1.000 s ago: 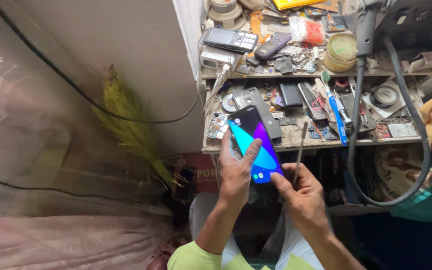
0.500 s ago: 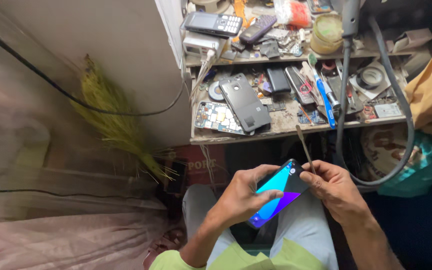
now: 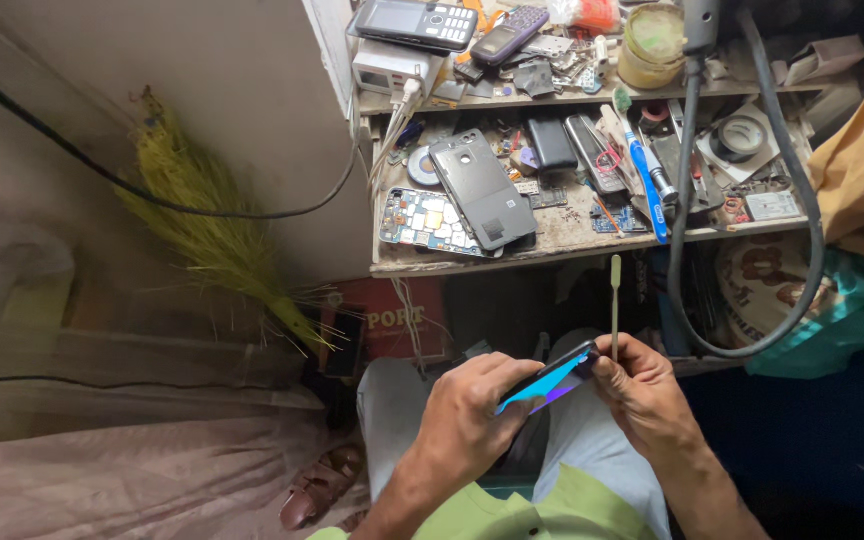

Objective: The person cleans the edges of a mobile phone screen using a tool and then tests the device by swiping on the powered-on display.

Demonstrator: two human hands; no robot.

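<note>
Left hand (image 3: 472,415): we see its grip pinching the phone (image 3: 550,380), held edge-up over the lap.
Right hand (image 3: 644,392): grip pinching the thin pry tool (image 3: 615,300), upright beside the phone's end.
Desk (image 3: 552,245): we note a phone back cover (image 3: 482,188).

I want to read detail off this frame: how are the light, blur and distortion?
Head view: soft daylight on the workbench, dim lower right; left hand, right hand and smartphone slightly soft; blue sheen on its screen; wide-angle lens bends the edges.
</note>
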